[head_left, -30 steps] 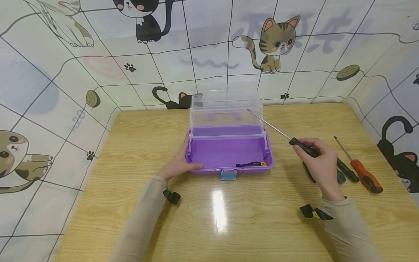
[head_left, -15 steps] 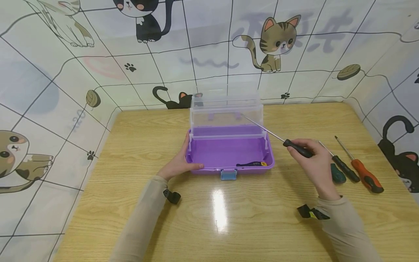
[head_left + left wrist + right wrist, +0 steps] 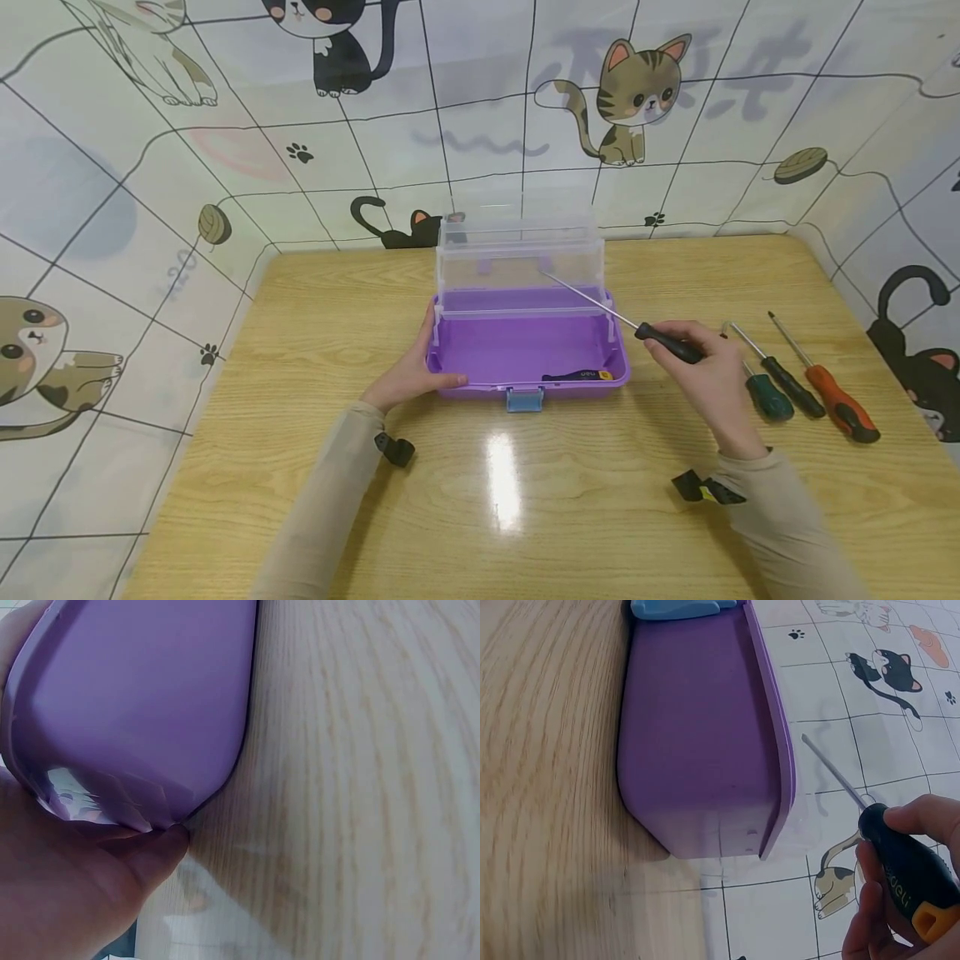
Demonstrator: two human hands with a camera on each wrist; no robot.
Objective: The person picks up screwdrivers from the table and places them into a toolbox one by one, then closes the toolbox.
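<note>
A purple toolbox [image 3: 495, 350] stands on the table, its clear lid [image 3: 517, 265] raised at the back and a blue latch [image 3: 524, 402] in front. My left hand [image 3: 408, 375] grips the box's left end, thumb on the front rim; the left wrist view shows fingers round its corner. Inside, along the front wall, lies a black handle with a yellow end [image 3: 581, 376]. My right hand [image 3: 708, 375] holds a screwdriver [image 3: 904, 859] by its black handle. In the head view, its shaft slants up and left across the box's right rear part, apparently above it.
To the right of my right hand lie a green-handled tool [image 3: 771, 398], a black-handled tool [image 3: 792, 387] and an orange-and-black screwdriver [image 3: 832, 396]. Behind the table [image 3: 315, 333] rises a wall covering [image 3: 480, 108] printed with cats.
My right hand has moved left with the screwdriver, bringing its tip further over the toolbox and uncovering the green-handled tool. The left hand and toolbox stay in place.
</note>
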